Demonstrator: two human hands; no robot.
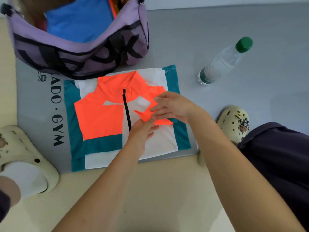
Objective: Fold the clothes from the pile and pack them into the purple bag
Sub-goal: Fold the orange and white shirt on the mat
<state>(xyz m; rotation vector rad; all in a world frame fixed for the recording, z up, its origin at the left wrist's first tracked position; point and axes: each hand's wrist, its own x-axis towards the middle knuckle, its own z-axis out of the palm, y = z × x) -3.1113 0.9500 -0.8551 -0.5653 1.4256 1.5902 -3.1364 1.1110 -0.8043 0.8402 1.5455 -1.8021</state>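
Head view: we have the jacket (103,118), orange, white and teal with a black front zip, lying flat on the grey mat (217,30) just in front of the purple bag (80,54), collar toward the bag. The bag is open with blue fabric already inside.

Left hand (142,133): fingers straight and slightly apart, pressing the white panel beside the zip. Right hand (170,107): fingers straight, close together, resting on the folded-in orange sleeve.

Handling, our read: thin, light, soft, probably slick synthetic, so folds may spring open. We'd grip at the fold edges and keep one palm flat on it. The zip line is the only stiff part.

Water bottle (224,62) lies to the right, well apart.
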